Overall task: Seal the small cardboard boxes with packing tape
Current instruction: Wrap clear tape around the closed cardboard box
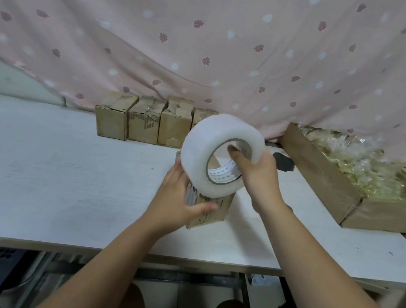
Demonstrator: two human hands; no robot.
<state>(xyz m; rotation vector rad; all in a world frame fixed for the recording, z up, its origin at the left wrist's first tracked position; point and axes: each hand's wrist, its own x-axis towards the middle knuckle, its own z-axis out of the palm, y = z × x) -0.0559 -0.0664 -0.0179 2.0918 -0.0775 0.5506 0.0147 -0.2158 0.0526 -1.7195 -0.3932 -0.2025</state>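
- A large roll of cloudy white packing tape (204, 151) with a printed cardboard core stands on edge at the middle of the view. Its lower rim is against the top of a small brown cardboard box (215, 209).
- The right hand (258, 176) comes in from 5 o'clock and grips the roll at its 3 o'clock side. A finger is hooked into the core and the rest of the hand is wrapped over the outer rim.
- The left hand (175, 201) comes in from 7 o'clock and holds the small box from its 9 o'clock side. The thumb lies across the near face, and the other fingers are hidden behind the box.
- The small box is tilted, with its base on or just above a white tabletop (55, 161), near the table's middle.
- Whether a strip of tape runs from the roll onto the box cannot be told.
- At 11 o'clock of the roll, a row of small brown cardboard boxes (144, 123) stands side by side along the table's far edge. The roll partly hides the rightmost one.
- At 3 o'clock, a shallow brown cardboard tray (321, 178) holds crinkled clear and gold wrappers (363, 168).
- A dark patch (282, 162) lies on the table between the right hand and the tray.
- A pink cloth with a leaf print (211, 39) hangs across the 12 o'clock half.
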